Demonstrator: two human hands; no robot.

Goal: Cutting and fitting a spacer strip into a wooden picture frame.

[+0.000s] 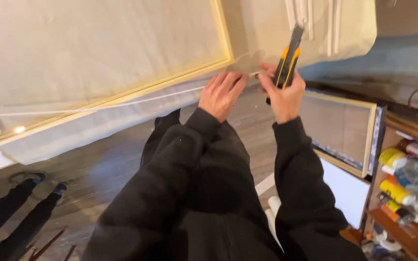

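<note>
A: Knife position? — The utility knife [286, 60] is gripped in the clenched right hand [283, 96], long axis near upright, at the canvas [97, 53] edge.

B: Left hand [221, 94]? — Fingers pressed flat on the canvas, just beside the blade; nothing grasped.

The utility knife [286, 60] has a black body with yellow-orange stripes and stands nearly upright, its dark tip tilted up and to the right, gripped around its lower part. It sits at the corner of a large canvas [97, 43], pale beige cloth stretched over a light wooden frame [170, 82], leaning slantwise. A loose strip of cloth [102, 123] hangs below the frame's lower edge. The blade itself seems hidden.
</note>
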